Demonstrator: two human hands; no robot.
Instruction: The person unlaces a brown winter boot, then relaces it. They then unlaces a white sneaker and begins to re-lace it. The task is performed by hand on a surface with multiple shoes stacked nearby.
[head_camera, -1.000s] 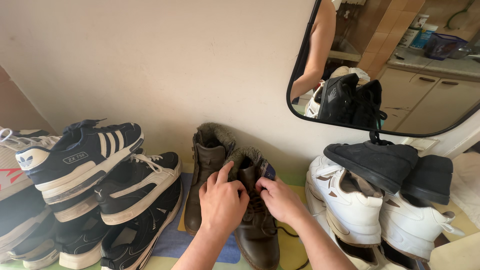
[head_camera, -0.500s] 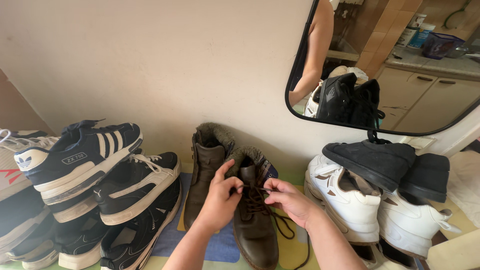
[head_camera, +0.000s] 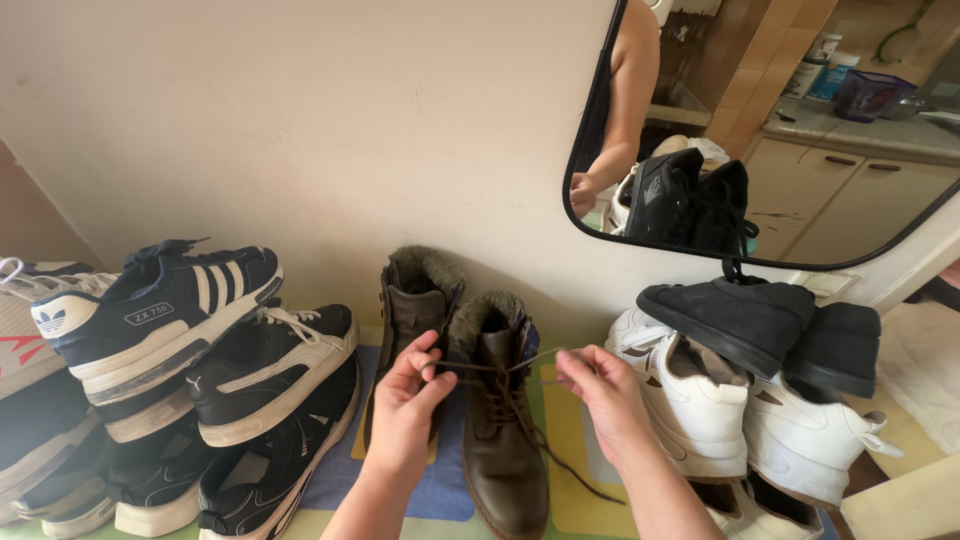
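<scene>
Brown leather was what we saw at six o'clock: a fur-lined boot (head_camera: 503, 430) standing on a patchwork mat (head_camera: 570, 480), its twin (head_camera: 410, 310) just beside it at eleven; our left hand (head_camera: 405, 405) pinched one end of the dark lace (head_camera: 480, 366) between thumb and fingers, while our right hand (head_camera: 605, 395) pinched the other end, drawing it taut across the boot's collar; piled dark sneakers (head_camera: 200, 330) lay at nine o'clock, white sneakers (head_camera: 700, 410) under black shoes (head_camera: 740, 315) at three; a mirror (head_camera: 760, 130) hung at one.
</scene>
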